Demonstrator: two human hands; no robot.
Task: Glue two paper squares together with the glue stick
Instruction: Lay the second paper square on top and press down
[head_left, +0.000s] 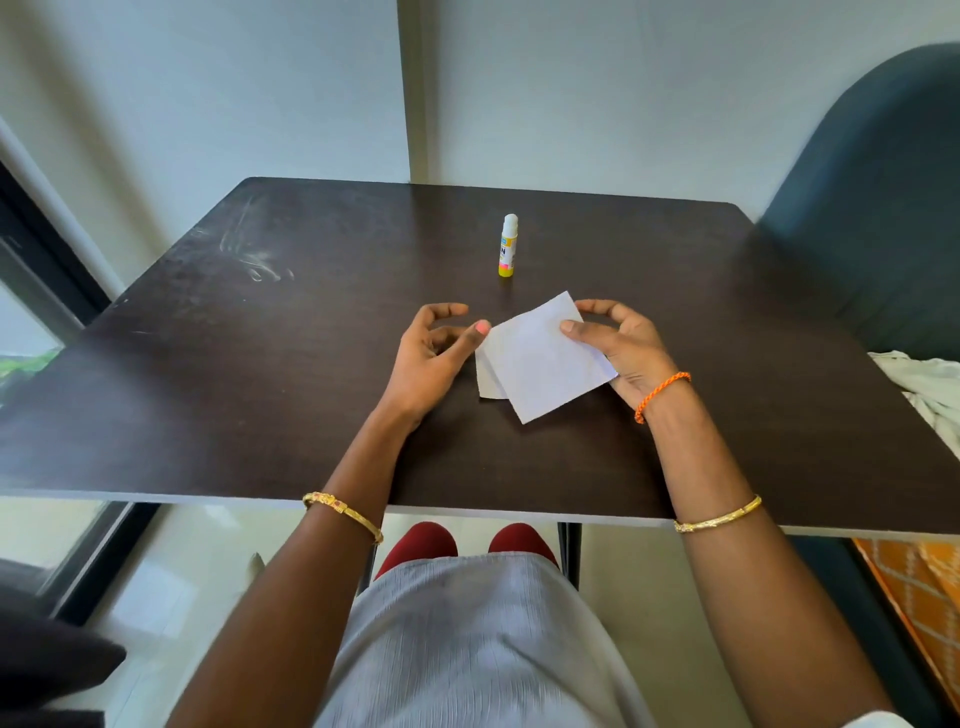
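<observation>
Two white paper squares lie mid-table. My right hand (621, 348) grips the upper paper square (540, 358) by its right edge, thumb on top, holding it tilted. The lower paper square (485, 382) lies flat on the dark table (260, 364), mostly covered by the upper one. My left hand (431, 353) hovers just left of the papers, fingers curled and apart, its thumb tip touching the upper square's left edge. A capped glue stick (508, 245), white and yellow, stands upright behind the papers, away from both hands.
A dark green chair back (872, 208) rises at the table's right corner. White cloth (930, 384) lies at the right edge. The wall stands just behind the table. A window frame (47, 270) runs along the left.
</observation>
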